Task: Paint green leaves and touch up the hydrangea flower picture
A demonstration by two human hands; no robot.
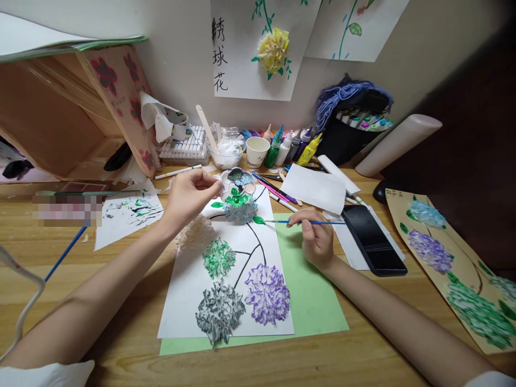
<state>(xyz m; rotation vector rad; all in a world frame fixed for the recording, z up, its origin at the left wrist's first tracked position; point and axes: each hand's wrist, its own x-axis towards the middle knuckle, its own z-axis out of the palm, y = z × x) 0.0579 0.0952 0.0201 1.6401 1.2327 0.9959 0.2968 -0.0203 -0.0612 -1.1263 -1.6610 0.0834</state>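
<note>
Paintbrush (279, 221) in right grip (316, 239), touching painted leaf (258, 220), palette (241, 189) in left grip (193, 193)

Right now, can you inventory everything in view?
Wooden table: 1, brown, lower view
Slim held paintbrush: 1, blue, centre
Scalloped plastic palette: 1, whitish, centre
Rectangular paper sheet: 1, white, centre
Ruffled flowers: 5, beige, blue, green, grey, purple, on that sheet
Lower paper sheet: 1, light green, underneath
Rectangular phone: 1, black, right
Paper cup: 1, white, back
Nozzle-tipped bottles: several, multicoloured, back
Round bowl: 1, clear, back
Marker holder: 1, black, back right
Cylindrical roll: 1, white, far right
Flower-decorated sheet: 1, tan, right edge
Paint-smudged sheet: 1, white, left
Flower-painted box: 1, pinkish, back left
Flower pictures: 2, white, top
Anything else: too crowded to count
Left hand: 1, holding palette
Right hand: 1, holding paintbrush
</note>
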